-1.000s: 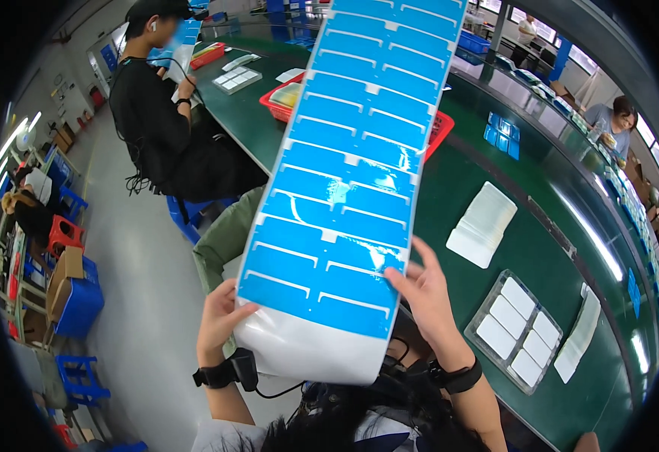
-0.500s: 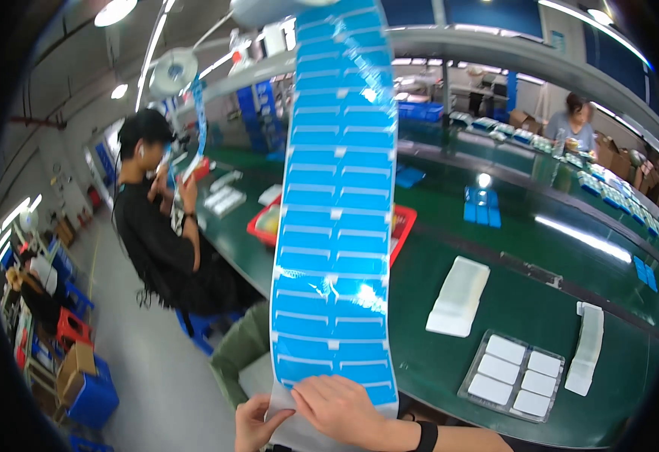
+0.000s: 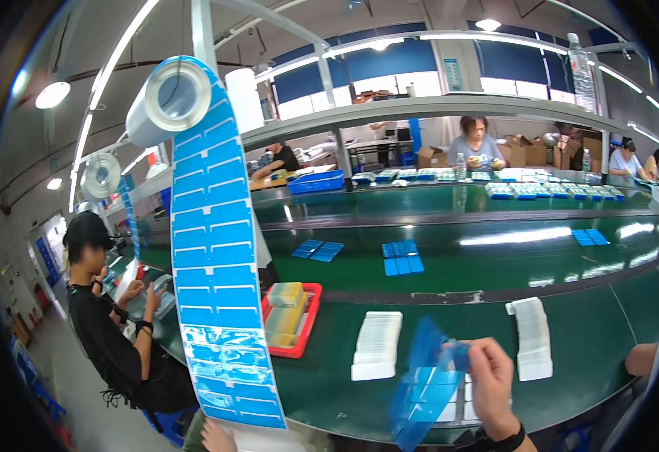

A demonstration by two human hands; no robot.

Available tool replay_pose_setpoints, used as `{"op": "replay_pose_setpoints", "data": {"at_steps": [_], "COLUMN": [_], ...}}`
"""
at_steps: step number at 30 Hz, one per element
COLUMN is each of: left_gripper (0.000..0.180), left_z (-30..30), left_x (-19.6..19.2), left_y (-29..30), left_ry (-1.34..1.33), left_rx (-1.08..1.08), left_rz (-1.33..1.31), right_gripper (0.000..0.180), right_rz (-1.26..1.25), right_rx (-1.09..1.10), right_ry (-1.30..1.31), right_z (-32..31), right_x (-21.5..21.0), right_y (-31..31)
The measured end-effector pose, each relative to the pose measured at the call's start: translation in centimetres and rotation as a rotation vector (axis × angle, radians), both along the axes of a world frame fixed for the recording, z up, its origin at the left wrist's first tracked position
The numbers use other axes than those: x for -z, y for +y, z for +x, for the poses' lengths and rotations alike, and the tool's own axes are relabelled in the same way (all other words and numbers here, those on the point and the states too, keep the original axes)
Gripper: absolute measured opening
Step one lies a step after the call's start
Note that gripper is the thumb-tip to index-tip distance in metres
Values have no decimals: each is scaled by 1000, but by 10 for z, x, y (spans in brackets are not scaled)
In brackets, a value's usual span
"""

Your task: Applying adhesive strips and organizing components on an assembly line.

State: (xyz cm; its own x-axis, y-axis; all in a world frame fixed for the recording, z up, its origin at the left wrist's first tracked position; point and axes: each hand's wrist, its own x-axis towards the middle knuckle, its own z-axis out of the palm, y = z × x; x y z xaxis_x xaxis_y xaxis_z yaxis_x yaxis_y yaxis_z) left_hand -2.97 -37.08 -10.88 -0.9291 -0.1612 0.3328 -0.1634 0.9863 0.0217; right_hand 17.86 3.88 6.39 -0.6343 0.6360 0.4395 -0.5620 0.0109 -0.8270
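- The right hand (image 3: 491,380), earlier on the long blue label strip (image 3: 220,279), now pinches a peeled translucent blue film piece (image 3: 427,388) in its fingers (image 3: 474,360).
- The left hand (image 3: 219,437) now shows only partly under the strip; its grip cannot be told.

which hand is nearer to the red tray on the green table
Left, though not by much. The left hand sits at the bottom of the hanging blue label strip, below and left of the red tray. The right hand holds a clear blue film, farther right.
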Motion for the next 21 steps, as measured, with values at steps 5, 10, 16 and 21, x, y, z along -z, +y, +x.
{"op": "replay_pose_setpoints", "data": {"at_steps": [5, 10, 16, 21], "left_gripper": [48, 43, 16, 18], "left_z": [50, 93, 110, 102], "left_x": [-161, -197, -176, -160], "left_y": [118, 250, 287, 286], "left_ry": [43, -902, -662, -641], "left_rx": [776, 1582, 1382, 1249], "left_rz": [929, 1658, 1679, 1805], "right_gripper": [10, 15, 25, 43], "right_rz": [504, 1439, 1307, 509], "right_rx": [344, 407, 274, 877], "right_ry": [89, -55, -224, -332], "right_z": [42, 42, 57, 66], "right_x": [-36, -29, -3, 17], "right_y": [-4, -11, -16, 15]}}
